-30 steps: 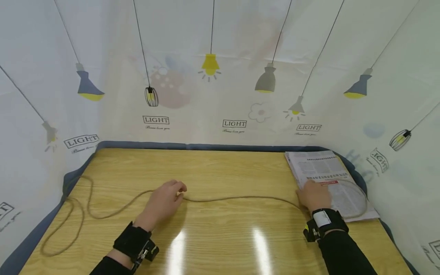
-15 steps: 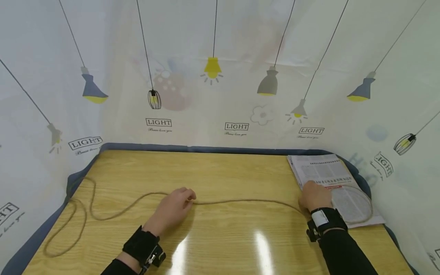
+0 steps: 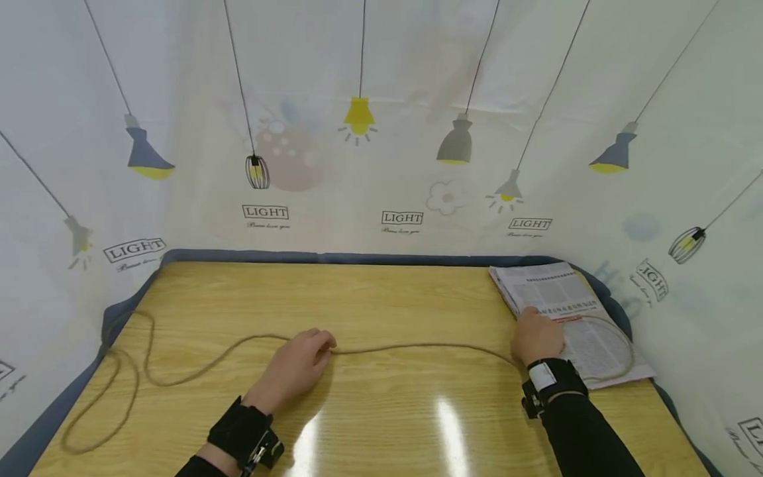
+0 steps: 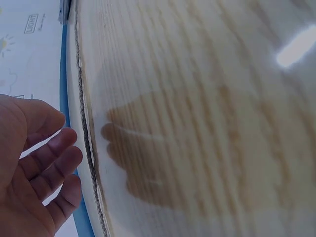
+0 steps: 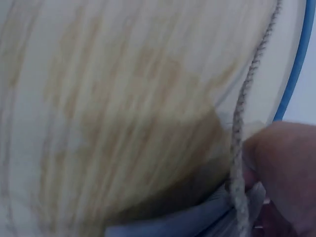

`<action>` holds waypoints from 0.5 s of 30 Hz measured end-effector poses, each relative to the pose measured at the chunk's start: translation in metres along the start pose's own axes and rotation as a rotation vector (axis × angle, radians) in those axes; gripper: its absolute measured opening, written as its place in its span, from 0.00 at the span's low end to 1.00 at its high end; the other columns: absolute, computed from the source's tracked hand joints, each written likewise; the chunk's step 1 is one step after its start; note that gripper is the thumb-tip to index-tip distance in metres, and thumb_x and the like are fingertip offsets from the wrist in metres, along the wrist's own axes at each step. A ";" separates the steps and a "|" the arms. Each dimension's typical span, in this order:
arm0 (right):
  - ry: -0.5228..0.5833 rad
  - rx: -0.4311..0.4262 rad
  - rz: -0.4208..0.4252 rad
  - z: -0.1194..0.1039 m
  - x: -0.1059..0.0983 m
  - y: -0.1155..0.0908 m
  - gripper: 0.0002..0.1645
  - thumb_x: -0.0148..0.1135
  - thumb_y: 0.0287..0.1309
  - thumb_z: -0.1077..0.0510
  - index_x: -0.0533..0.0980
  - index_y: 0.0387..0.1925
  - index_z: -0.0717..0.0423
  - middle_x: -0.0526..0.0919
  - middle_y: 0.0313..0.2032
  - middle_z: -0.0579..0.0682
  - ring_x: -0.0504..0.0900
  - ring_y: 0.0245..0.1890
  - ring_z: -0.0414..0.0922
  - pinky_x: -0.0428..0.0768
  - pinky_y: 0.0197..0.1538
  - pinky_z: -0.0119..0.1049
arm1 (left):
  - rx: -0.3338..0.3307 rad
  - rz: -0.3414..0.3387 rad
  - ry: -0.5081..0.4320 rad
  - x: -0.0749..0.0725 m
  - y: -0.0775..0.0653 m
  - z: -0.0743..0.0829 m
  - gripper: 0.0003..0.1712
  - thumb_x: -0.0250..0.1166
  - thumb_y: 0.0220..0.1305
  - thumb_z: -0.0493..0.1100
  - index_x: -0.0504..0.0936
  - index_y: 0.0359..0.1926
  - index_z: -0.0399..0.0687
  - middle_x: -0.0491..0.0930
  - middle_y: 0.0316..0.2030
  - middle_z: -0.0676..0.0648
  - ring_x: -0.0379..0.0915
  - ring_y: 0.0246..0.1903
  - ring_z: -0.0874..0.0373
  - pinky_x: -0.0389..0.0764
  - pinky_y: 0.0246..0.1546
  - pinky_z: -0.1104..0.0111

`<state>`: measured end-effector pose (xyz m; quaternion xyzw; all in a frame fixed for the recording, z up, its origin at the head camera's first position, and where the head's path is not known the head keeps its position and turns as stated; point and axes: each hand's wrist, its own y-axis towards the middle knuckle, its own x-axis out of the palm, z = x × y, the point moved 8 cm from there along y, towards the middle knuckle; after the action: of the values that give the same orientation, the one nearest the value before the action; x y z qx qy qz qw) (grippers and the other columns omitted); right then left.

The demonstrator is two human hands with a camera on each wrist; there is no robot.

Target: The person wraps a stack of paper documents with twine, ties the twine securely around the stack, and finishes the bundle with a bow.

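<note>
A thin tan braided rope (image 3: 411,346) runs across the wooden table, with loose bends at the left and a loop over the newspapers at the right. My left hand (image 3: 301,361) hovers over the rope near the middle. In the left wrist view its fingers (image 4: 64,163) are loosely bent with nothing between them, and the rope passes beside the fingertips. At the left edge of a stack of newspapers (image 3: 602,344), my right hand (image 3: 538,336) grips the paper. The right wrist view shows the paper edge (image 5: 197,217) bent up towards the fingers, partly hidden, with the rope alongside.
The wooden table (image 3: 369,411) has a dark blue border (image 3: 381,260) along its back and sides. Behind it hangs a white sheet (image 3: 334,66) printed with lamps. The newspapers lie in the back right corner.
My left hand has shifted a little to the right along the rope. My right hand stays at the newspaper edge. The head view has swayed slightly.
</note>
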<state>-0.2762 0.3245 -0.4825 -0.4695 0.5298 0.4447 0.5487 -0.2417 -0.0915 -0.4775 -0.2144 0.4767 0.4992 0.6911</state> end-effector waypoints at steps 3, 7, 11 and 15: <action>0.002 -0.003 0.074 -0.002 -0.003 0.000 0.14 0.51 0.59 0.66 0.72 0.36 0.80 0.77 0.20 0.67 0.75 0.17 0.55 0.72 0.17 0.46 | -0.009 -0.003 0.002 0.000 -0.002 -0.003 0.08 0.62 0.62 0.36 0.80 0.42 0.50 0.78 0.35 0.52 0.73 0.34 0.61 0.76 0.33 0.63; -0.048 -0.018 0.126 -0.003 -0.006 0.000 0.11 0.51 0.58 0.69 0.76 0.26 0.75 0.76 0.25 0.70 0.76 0.20 0.58 0.76 0.20 0.49 | -0.019 -0.008 -0.005 -0.001 -0.004 -0.004 0.08 0.62 0.62 0.37 0.80 0.42 0.50 0.78 0.35 0.52 0.73 0.34 0.61 0.76 0.33 0.63; -0.072 0.010 0.090 0.000 -0.004 0.002 0.12 0.51 0.59 0.68 0.76 0.25 0.74 0.75 0.25 0.70 0.74 0.19 0.56 0.73 0.18 0.46 | -0.027 -0.009 -0.013 -0.002 -0.004 -0.005 0.08 0.62 0.63 0.37 0.80 0.43 0.50 0.78 0.36 0.52 0.72 0.34 0.61 0.76 0.32 0.63; -0.021 0.058 0.062 0.006 -0.003 0.002 0.15 0.50 0.60 0.67 0.73 0.19 0.70 0.74 0.16 0.62 0.72 0.15 0.52 0.69 0.15 0.44 | -0.039 -0.008 -0.018 -0.004 -0.003 -0.007 0.09 0.62 0.63 0.37 0.80 0.44 0.50 0.78 0.37 0.51 0.73 0.35 0.61 0.76 0.33 0.63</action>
<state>-0.2772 0.3306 -0.4791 -0.4321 0.5510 0.4508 0.5535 -0.2420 -0.0999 -0.4775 -0.2252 0.4598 0.5073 0.6932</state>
